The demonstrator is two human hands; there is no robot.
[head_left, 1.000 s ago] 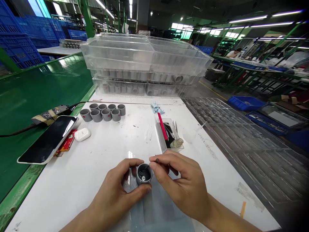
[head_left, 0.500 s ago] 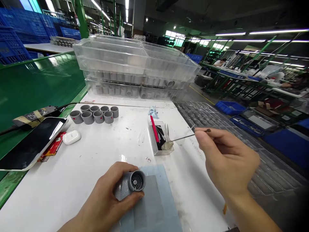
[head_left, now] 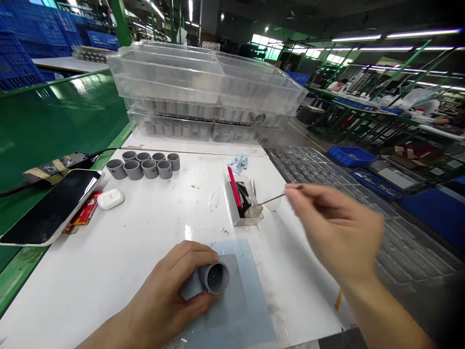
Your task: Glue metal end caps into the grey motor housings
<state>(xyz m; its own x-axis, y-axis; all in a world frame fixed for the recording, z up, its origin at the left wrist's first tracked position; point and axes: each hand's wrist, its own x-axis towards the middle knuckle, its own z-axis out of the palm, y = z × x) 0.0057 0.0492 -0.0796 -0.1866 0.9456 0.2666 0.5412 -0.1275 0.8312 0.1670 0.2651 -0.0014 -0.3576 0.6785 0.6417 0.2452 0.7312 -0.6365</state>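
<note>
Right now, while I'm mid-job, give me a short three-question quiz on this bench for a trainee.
1. What does the left hand hold?
2. True or false: the thin stick in the right hand rests on the blue mat.
3. How many standing cups are grouped at the far end of the table? A: six, B: eight, C: ten.

Key:
1. A grey cup
2. False
3. B
</note>
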